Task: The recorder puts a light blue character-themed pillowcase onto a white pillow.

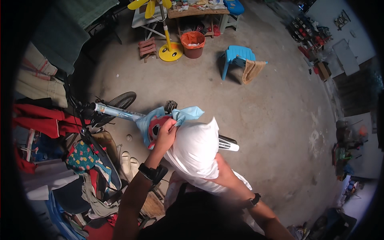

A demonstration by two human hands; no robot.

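Observation:
A plump white pillow (195,147) is held before my body, above a bicycle (120,111). Light blue cloth with a red cartoon print, perhaps a pillowcase (186,114), lies against its far left end. My left hand (166,133) pinches the edge of this cloth beside the pillow, fingers bunched together. On the pillow's near right side, my right hand (224,171) grips the white fabric, its fingertips partly hidden by the folds. One pointed pillow corner sticks up at the far right. The bicycle's saddle is hidden beneath the pillow and cloth.
Left of me are piled clothes (82,157) and cream slippers (126,162). Ahead stand a yellow fan (170,51), a lined waste bin (193,49) and a wooden table (198,12). A blue plastic chair (240,54) carries a brown towel (252,71). Shoes (310,36) line the right wall.

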